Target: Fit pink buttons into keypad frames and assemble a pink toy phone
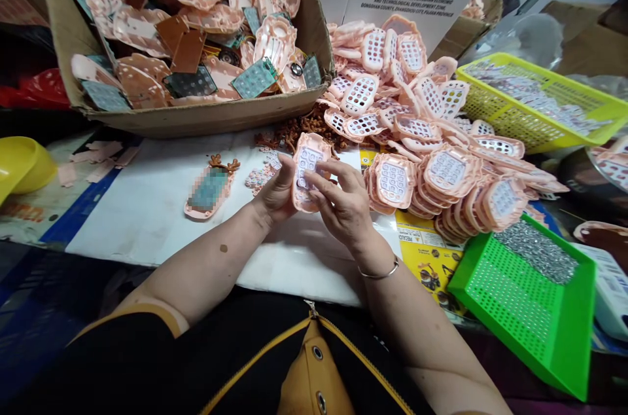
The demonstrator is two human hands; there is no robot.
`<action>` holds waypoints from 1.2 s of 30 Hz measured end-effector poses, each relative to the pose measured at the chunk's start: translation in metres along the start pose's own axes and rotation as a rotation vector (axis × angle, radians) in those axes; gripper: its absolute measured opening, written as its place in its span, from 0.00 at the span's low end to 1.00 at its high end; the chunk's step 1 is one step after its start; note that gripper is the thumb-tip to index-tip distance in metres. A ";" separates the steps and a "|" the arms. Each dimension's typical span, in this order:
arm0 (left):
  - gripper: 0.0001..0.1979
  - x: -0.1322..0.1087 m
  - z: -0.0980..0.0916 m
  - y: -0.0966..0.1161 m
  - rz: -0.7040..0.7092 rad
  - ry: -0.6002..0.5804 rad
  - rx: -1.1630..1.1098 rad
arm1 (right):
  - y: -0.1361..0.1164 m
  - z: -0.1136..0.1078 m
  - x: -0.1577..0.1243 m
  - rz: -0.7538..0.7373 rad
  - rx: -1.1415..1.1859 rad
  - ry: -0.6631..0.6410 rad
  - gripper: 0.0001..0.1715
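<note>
My left hand (276, 196) grips a pink plastic toy-phone shell (308, 163) from the left side, held upright over the white sheet (147, 205). My right hand (341, 199) is at the shell's right, fingers bent, fingertips pressing on the white keypad piece set in it. Another pink shell with antlers (210, 187) lies flat on the sheet to the left. A few small white keypad pieces (258, 177) lie just left of my left hand.
A cardboard box (196, 115) of pink shells and circuit boards stands at the back left. A heap of pink shells (417, 120) spreads right of centre. A yellow basket (540, 124) is at the right, a green tray (520, 310) with small metal screws near right, a yellow bowl (22, 163) far left.
</note>
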State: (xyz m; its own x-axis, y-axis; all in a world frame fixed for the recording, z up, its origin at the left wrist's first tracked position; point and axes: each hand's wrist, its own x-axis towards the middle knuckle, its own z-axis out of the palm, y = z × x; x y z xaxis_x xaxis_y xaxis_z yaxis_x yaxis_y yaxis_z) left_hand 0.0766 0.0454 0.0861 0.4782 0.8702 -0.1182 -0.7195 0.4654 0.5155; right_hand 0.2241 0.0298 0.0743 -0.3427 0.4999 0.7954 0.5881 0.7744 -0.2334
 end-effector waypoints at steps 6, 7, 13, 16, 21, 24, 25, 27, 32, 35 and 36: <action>0.37 0.001 0.001 0.000 0.003 0.022 -0.001 | 0.002 -0.003 0.000 0.008 -0.064 -0.109 0.21; 0.37 0.001 0.000 -0.001 0.017 0.019 0.005 | 0.001 -0.004 0.000 0.005 -0.076 -0.111 0.21; 0.38 0.003 -0.004 -0.003 0.085 0.004 0.120 | -0.003 -0.006 0.003 -0.071 -0.137 -0.049 0.18; 0.37 0.002 -0.002 -0.001 0.038 -0.036 0.135 | -0.002 -0.005 0.004 -0.131 -0.094 -0.025 0.16; 0.41 0.002 -0.001 -0.001 0.074 -0.055 0.196 | 0.001 -0.002 0.003 -0.096 -0.036 0.011 0.11; 0.41 0.001 0.001 -0.001 0.023 -0.022 0.139 | 0.001 -0.005 0.004 -0.109 -0.067 -0.022 0.12; 0.39 0.001 0.003 0.000 -0.004 -0.008 0.109 | 0.001 -0.007 0.005 -0.121 -0.071 -0.045 0.12; 0.36 0.000 0.005 0.001 -0.042 0.031 0.047 | 0.000 -0.009 0.005 -0.134 -0.065 -0.119 0.14; 0.38 0.001 0.006 0.005 -0.055 0.115 -0.019 | -0.002 -0.004 0.000 -0.106 0.016 -0.311 0.36; 0.39 -0.001 0.008 0.007 -0.005 0.088 -0.077 | -0.001 -0.002 -0.002 -0.117 0.020 -0.271 0.39; 0.39 -0.001 0.008 0.009 0.033 0.076 -0.100 | -0.001 -0.003 -0.003 -0.109 0.004 -0.251 0.39</action>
State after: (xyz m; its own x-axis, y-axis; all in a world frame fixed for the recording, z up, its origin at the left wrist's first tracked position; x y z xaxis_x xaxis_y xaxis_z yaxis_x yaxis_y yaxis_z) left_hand 0.0741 0.0471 0.0977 0.4164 0.8935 -0.1681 -0.7828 0.4464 0.4335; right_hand 0.2266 0.0271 0.0736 -0.5748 0.4939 0.6524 0.5351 0.8301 -0.1570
